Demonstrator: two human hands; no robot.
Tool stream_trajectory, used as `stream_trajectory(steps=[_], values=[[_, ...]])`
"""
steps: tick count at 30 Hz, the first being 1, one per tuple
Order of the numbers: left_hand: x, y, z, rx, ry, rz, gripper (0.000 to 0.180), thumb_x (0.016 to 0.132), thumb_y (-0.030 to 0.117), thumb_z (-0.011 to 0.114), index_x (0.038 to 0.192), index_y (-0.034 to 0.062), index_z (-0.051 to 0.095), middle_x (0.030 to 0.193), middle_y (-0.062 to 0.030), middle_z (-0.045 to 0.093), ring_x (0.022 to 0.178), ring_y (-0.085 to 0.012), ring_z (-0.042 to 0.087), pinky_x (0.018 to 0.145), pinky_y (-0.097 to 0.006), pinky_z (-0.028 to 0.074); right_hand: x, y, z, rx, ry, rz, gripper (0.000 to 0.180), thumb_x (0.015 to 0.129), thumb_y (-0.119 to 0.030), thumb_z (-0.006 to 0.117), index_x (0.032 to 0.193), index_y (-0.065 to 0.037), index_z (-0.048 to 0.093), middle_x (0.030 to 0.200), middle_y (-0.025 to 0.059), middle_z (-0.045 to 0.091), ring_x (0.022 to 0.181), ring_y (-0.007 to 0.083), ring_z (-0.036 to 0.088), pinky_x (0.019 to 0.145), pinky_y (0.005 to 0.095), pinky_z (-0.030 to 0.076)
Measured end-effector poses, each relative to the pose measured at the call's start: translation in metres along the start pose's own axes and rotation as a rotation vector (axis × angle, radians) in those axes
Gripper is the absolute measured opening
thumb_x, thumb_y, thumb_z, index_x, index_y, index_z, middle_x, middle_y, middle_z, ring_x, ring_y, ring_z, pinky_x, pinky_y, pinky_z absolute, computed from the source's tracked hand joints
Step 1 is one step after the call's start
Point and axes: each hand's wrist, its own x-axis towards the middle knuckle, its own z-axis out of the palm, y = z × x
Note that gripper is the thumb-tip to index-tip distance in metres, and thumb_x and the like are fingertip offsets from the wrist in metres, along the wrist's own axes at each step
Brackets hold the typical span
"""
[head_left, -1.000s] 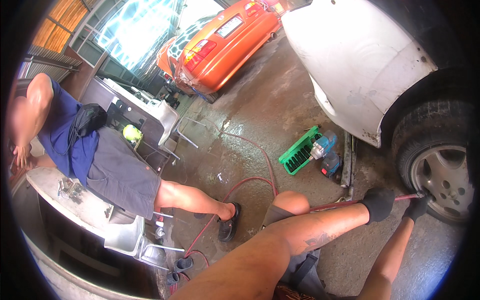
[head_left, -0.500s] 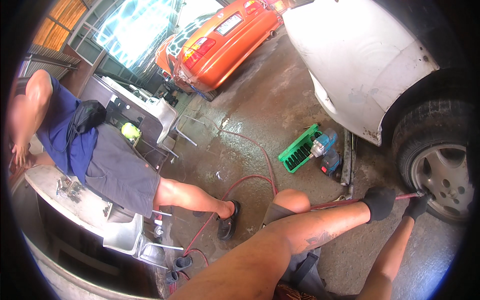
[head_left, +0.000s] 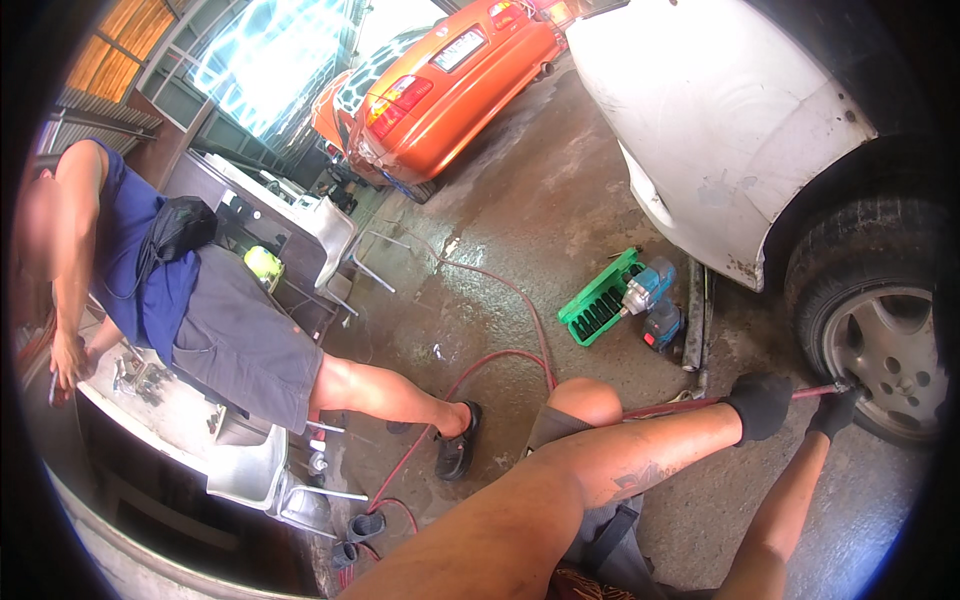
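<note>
The red hose [head_left: 700, 403] you hold is thin, smooth and rubbery, and it runs from the wheel [head_left: 885, 350] at the right back across your knee, then curves in loose loops over the wet concrete floor [head_left: 520, 230] toward the left. Its metal tip sits at the edge of the silver alloy rim, whose broad flat spokes look dull and dusty inside a black, deeply treaded tyre.

Your left hand [head_left: 762, 405], in a black knit glove, is closed around the hose a little way back from its end. Your right hand [head_left: 832, 410], gloved the same, is pinched shut on the tip right against the rim.

Above the wheel curves the white car body [head_left: 720, 130], its painted panel scuffed and grimy along the lower edge. On the floor just left of the car lies a green plastic socket tray [head_left: 596, 300] with dark ribbed slots, and a blue-and-black power tool [head_left: 652, 300] rests beside it, touching its right end.

Farther left, another person [head_left: 190, 300] in a blue top and grey shorts leans over a metal bench [head_left: 170, 420]. An orange car [head_left: 450, 80], glossy, stands well apart at the top.
</note>
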Motion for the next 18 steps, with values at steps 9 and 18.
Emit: stream_trajectory(steps=[9, 18], values=[[0.004, 0.004, 0.002, -0.001, 0.015, 0.015, 0.016, 0.074, 0.015, 0.058, 0.085, 0.0027, 0.061, 0.073, -0.0155, 0.063, 0.065, -0.0301, 0.064, 0.058, -0.039, 0.051, 0.028, 0.014, -0.008, 0.324, 0.007, 0.066, 0.036, 0.09, -0.011, 0.049, 0.125, -0.006, 0.049, 0.111, 0.0078, 0.055, 0.094, 0.0184, 0.055, 0.073, 0.0327, 0.052], [0.003, 0.002, -0.002, -0.024, 0.0, 0.008, 0.016, 0.074, 0.013, 0.058, 0.085, 0.0023, 0.062, 0.073, -0.0161, 0.063, 0.066, -0.0305, 0.064, 0.059, -0.04, 0.051, 0.049, 0.05, -0.014, 0.202, -0.048, -0.011, 0.049, 0.08, 0.0, 0.055, 0.128, -0.007, 0.045, 0.108, 0.0076, 0.06, 0.087, 0.0165, 0.058, 0.073, 0.0301, 0.052]])
